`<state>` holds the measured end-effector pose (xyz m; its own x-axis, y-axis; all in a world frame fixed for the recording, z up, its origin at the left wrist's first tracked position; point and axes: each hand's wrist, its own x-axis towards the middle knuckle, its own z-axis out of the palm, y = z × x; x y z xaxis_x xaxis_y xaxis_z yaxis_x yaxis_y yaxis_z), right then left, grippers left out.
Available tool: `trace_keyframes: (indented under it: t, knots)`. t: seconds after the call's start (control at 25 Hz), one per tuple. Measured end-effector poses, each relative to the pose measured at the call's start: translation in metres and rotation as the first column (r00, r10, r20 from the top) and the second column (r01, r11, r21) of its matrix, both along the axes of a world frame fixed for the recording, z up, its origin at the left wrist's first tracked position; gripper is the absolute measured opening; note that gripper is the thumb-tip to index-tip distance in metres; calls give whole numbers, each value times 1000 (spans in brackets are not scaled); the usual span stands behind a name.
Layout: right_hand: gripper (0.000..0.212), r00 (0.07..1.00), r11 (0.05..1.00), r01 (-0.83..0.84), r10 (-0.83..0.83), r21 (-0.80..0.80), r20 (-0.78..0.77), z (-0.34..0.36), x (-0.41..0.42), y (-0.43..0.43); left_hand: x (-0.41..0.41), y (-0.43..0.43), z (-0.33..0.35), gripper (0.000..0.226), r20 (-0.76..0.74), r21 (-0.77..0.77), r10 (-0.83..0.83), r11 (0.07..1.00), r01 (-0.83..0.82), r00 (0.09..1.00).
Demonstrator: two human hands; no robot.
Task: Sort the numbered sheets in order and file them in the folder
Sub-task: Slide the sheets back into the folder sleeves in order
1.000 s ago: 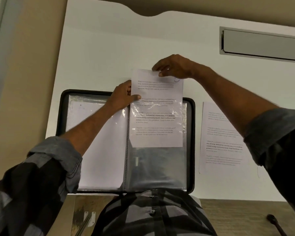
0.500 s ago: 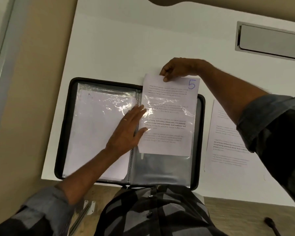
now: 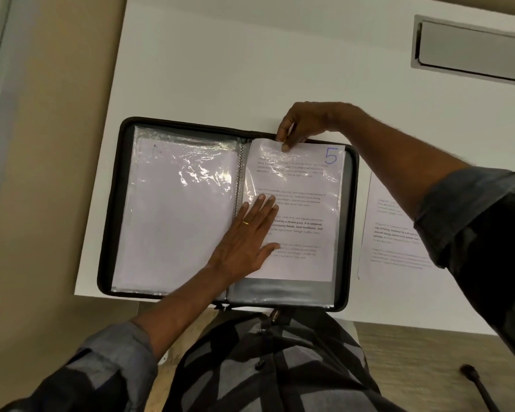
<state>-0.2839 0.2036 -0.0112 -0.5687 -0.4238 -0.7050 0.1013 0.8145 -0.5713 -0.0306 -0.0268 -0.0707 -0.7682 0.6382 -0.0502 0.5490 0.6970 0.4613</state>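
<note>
Table surface, white, fills the upper part of the frame, and the black zip folder lies open on it at the centre. One second ago sheet 5 stood high, with much of it above the right-hand sleeve. Now it sits almost fully inside the clear pocket, with its top edge at the folder's upper rim. I judge this sheet is nearly filed. The left page already holds a filed sheet behind glossy plastic. A loose sheet with print waits on the table just right of the folder, so the task is not finished. From the sheet's side edge the left hand has moved down and now lies flat on the sleeve, fingers straight, beside the spine. At the top, the right hand pinches the sheet's upper edge between thumb and fingertips. The blue handwritten numeral is in the sheet's upper right corner.
</note>
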Motion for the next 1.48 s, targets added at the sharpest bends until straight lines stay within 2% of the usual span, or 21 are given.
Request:
trace_keyframes:
  t: [0.28, 0.36, 0.52, 0.56, 0.64, 0.76, 0.84, 0.88, 1.0, 1.16, 1.28, 1.48]
  knots:
    - [29, 987, 980, -160, 160, 120, 10, -7, 22, -14, 8, 8, -1, 81, -19, -27, -14, 1000, 13, 1000]
    - [25, 987, 977, -159, 160, 138, 4, -8, 28, -17, 9, 11, -3, 82, -16, -27, -20, 999, 19, 1000]
    - [32, 995, 989, -101, 100, 113, 11, 0, 42, -16, 17, 17, -10, 83, -19, -82, -16, 997, 14, 1000]
    - [29, 997, 994, -69, 71, 86, -24, 4, 46, -13, 18, 19, -11, 83, -25, -100, -15, 995, 13, 1000]
    - [21, 971, 999, 35, -28, 24, -239, 10, 57, -6, 23, 23, -11, 84, -23, -138, -15, 990, 12, 1000]
    - [27, 765, 954, 278, -292, -115, -574, 11, 94, 7, 41, 36, -8, 88, -12, -183, -36, 982, 33, 999]
    - [35, 649, 922, 340, -371, -183, -664, 4, 138, 14, 58, 51, -6, 93, 2, -198, -37, 980, 37, 999]
    - [37, 634, 924, 340, -361, -172, -684, -2, 164, 19, 66, 60, -5, 95, 11, -206, -26, 978, 27, 1000]
    - [44, 632, 938, 332, -300, -99, -715, -20, 245, 35, 82, 79, -7, 96, 5, -247, 24, 969, -22, 1000]
    - [49, 632, 891, 446, -383, -88, -673, -25, 339, 51, 103, 90, -13, 74, -47, -277, 35, 960, -47, 998]
    - [48, 609, 857, 507, -435, -96, -664, -26, 383, 54, 114, 97, -12, 63, -58, -263, 58, 962, -71, 997]
    - [49, 635, 879, 474, -388, -59, -668, -28, 417, 51, 117, 101, -15, 55, -97, -249, 106, 960, -128, 990]
